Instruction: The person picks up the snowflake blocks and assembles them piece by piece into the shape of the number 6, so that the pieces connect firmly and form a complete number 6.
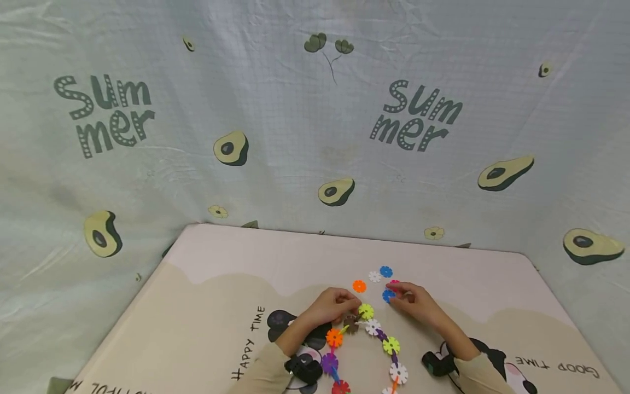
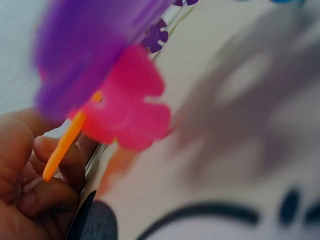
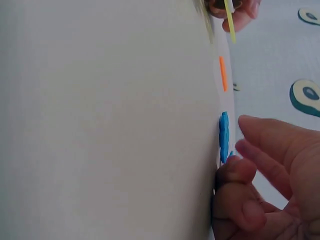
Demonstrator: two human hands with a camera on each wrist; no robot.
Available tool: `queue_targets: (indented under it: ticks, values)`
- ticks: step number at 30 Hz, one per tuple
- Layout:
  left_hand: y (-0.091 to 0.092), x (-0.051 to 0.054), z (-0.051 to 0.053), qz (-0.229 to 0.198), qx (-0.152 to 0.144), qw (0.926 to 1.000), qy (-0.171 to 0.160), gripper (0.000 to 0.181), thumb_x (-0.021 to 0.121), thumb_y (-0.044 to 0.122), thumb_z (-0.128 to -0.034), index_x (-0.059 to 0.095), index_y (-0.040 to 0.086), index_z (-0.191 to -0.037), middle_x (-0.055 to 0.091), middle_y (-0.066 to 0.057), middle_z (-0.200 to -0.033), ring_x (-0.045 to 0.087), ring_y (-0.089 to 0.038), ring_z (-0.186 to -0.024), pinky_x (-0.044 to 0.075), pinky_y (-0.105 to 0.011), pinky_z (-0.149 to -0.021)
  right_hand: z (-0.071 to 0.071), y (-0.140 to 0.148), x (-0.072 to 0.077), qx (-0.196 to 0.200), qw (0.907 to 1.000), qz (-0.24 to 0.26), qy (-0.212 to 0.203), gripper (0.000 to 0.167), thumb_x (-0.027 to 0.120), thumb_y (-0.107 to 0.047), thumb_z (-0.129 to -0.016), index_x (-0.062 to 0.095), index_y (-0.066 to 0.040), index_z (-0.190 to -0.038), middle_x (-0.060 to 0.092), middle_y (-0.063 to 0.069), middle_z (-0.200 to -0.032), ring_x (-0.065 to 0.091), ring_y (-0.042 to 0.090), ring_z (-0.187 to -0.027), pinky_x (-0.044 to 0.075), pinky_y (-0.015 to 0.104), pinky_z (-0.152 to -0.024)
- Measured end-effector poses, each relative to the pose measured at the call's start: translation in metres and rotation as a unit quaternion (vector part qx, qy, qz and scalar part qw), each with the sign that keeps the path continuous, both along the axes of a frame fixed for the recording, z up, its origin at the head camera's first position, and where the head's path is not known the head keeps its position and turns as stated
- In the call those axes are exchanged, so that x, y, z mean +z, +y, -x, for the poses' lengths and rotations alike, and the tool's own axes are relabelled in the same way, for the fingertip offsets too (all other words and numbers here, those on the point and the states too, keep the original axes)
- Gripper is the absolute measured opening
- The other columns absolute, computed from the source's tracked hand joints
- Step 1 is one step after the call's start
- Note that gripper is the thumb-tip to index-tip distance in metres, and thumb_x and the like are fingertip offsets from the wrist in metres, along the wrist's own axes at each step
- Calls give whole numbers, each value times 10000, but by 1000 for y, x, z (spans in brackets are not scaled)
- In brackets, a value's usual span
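Observation:
A ring-shaped chain of notched plastic flower discs, slotted together in several colours, curves over the table in the head view. My left hand (image 1: 336,304) pinches the chain at its top, by a brown disc (image 1: 350,323). Beside that, a yellow-green disc (image 1: 366,311) joins a white disc (image 1: 373,327). My right hand (image 1: 415,302) reaches over a loose blue disc (image 1: 388,296) and a pink disc (image 1: 395,284) that its fingers partly hide. In the right wrist view, its thumb and fingers stand apart near the blue disc (image 3: 224,136), with nothing visibly between them.
Past the hands lie a loose orange disc (image 1: 359,286), a white disc (image 1: 374,277) and another blue disc (image 1: 386,271). The table cover (image 1: 216,262) has printed pandas and lettering. A patterned curtain (image 1: 285,109) hangs behind the table's far edge.

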State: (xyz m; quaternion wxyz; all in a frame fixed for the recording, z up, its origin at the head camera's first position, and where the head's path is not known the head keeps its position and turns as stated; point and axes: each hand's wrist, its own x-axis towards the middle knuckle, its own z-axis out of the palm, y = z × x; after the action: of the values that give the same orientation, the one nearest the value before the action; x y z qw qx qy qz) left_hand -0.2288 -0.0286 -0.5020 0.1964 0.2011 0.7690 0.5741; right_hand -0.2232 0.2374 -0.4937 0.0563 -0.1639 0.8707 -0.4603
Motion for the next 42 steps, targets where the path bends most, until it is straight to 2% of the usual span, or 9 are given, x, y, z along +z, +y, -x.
queue_targets:
  ticks: [6,12,15,18,23,26,35,42]
  values:
    - [2,1,1,123,-36,9995,272,253,606,211,-969,719,-14,-992,683,-62,-765,467,-66,-576,348,-177,-516,2,-4,3,204,9998,-6,68,331,676,-28,-894,602,126,-1177,481,29,-795,383,44,-596,321,188,-530]
    - [2,4,1,272,-33,9977,627,310,633,283,-949,735,-9,-974,655,49,-742,485,-37,-635,395,-181,-571,2,-7,7,158,9998,-2,91,318,733,-23,-843,602,102,-1104,527,87,-876,390,51,-594,356,191,-539]
    - [4,6,0,557,27,9969,559,298,653,284,-934,751,2,-940,672,31,-771,488,-44,-652,409,-187,-592,2,-7,6,203,9997,47,140,275,723,-22,-851,599,87,-1072,597,151,-942,448,54,-629,422,191,-578]
    - [6,7,1,724,57,9965,413,262,669,241,-922,764,-2,-904,691,-37,-783,482,-54,-653,387,-186,-590,2,-5,4,267,9994,218,-55,229,696,-36,-880,601,77,-1054,626,156,-961,511,66,-665,479,188,-633]
    - [8,9,1,691,1,9972,273,195,691,161,-900,766,-19,-910,733,-112,-854,516,-19,-680,411,-168,-617,1,-4,2,430,9955,619,-582,205,677,-59,-905,594,80,-1030,622,81,-893,576,91,-669,519,207,-641]
    - [8,9,0,635,13,9978,201,186,695,148,-896,763,-23,-926,739,-118,-877,533,-4,-700,427,-161,-636,-1,-5,3,637,9928,756,-676,195,676,-73,-908,595,76,-1006,625,68,-853,584,95,-662,513,218,-615]
    - [8,4,0,531,86,9984,183,192,694,153,-893,753,-28,-914,728,-104,-864,523,-21,-687,417,-166,-613,-5,-8,2,1190,9885,830,-431,104,660,-9,-901,619,58,-969,618,168,-850,557,80,-667,491,226,-577]
    - [9,0,-3,624,243,9967,465,218,685,215,-910,746,10,-864,705,-44,-831,519,-30,-700,440,-190,-670,-8,-15,1,1130,9907,749,-112,75,674,-13,-891,638,16,-950,597,138,-838,551,100,-649,493,224,-566]
